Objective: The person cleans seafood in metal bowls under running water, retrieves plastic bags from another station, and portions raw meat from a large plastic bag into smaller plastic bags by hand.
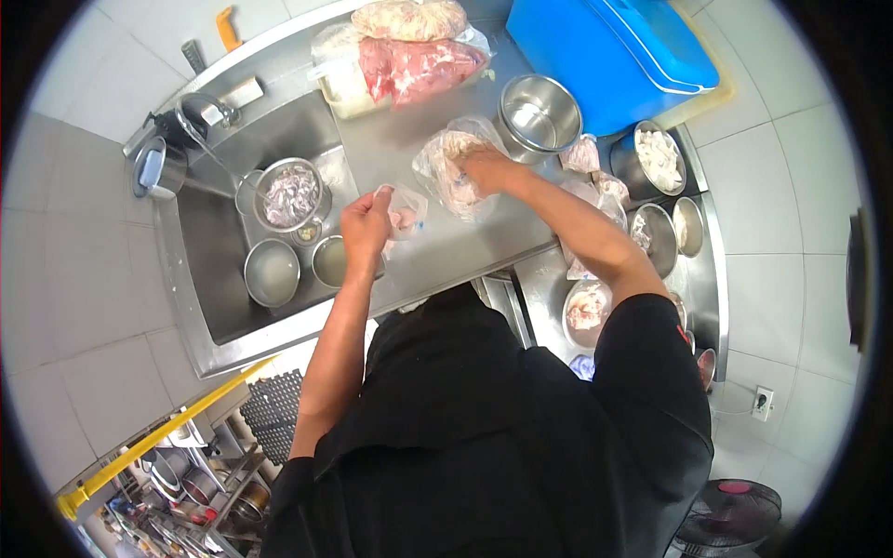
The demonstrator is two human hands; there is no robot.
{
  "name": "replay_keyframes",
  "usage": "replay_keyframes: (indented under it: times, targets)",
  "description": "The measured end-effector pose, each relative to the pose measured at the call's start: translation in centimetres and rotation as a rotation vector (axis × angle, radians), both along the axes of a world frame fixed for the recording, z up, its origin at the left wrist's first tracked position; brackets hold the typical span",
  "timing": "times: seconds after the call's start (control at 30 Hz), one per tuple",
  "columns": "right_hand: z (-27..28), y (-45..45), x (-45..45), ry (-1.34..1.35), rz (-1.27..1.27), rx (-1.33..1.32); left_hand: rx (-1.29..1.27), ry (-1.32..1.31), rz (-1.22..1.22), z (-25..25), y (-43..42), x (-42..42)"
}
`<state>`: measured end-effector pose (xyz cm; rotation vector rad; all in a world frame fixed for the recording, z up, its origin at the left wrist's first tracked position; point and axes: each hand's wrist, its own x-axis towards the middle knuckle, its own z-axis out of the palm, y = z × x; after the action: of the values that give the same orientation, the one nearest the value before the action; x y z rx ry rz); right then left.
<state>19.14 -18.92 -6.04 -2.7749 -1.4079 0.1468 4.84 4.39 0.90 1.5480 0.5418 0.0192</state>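
My left hand [366, 223] pinches the rim of a small clear plastic bag [407, 209] with a few pale pink meat pieces inside, just above the steel counter [437, 256]. Right of it lies a larger clear plastic bag [433, 172], opened and filled with pale, shredded-looking meat [458, 149]. My right hand [488, 170] reaches into this larger bag from the right. Its fingertips are down among the meat and hidden, so I cannot tell what they grip.
Bagged red meat [419, 70] lies at the back. Deep steel pots [539, 112] stand near a blue cooler box [605, 65]. The left sink [219, 316] holds a colander [291, 193] and steel bowls [272, 272]. Several filled bowls [588, 312] sit at right.
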Motion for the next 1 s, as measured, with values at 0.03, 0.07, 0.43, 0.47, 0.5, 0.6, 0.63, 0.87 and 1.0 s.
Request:
replay_keyframes:
  times: [0.03,0.07,0.43,0.47,0.5,0.6,0.63,0.87,1.0]
  targets:
    - [-0.9,-0.7,-1.0,0.013,0.002,-0.003,-0.018,0.003,-0.006,-0.1,0.2,-0.2]
    - [-1.7,-1.4,-1.4,-0.049,0.07,0.068,-0.033,-0.004,-0.013,-0.1,0.4,-0.1]
    - [-3.4,-3.8,-5.9,-0.023,-0.02,0.65,-0.006,0.007,-0.076,-0.2,-0.1,0.6]
    - [-3.4,-4.0,-4.7,0.053,-0.016,0.57,-0.026,0.003,-0.077,0.1,-0.3,0.6]
    - [-3.4,-3.9,-3.8,0.132,-0.013,0.49,-0.024,0.004,-0.086,0.1,-0.6,0.7]
    - [-2.1,-1.6,-1.9,0.044,-0.157,0.326,-0.038,0.002,-0.106,0.2,-1.2,0.8]
    - [-1.9,-0.8,-1.9,0.041,-0.161,0.333,-0.029,0.0,-0.126,0.2,-1.3,0.8]
    - [-0.8,1.1,0.6,0.153,-0.175,-0.013,-0.001,0.027,-0.139,0.7,-0.9,0.5]
    - [3.2,1.0,2.0,0.277,-0.233,-0.148,0.013,-0.001,-0.131,0.5,-0.4,0.2]
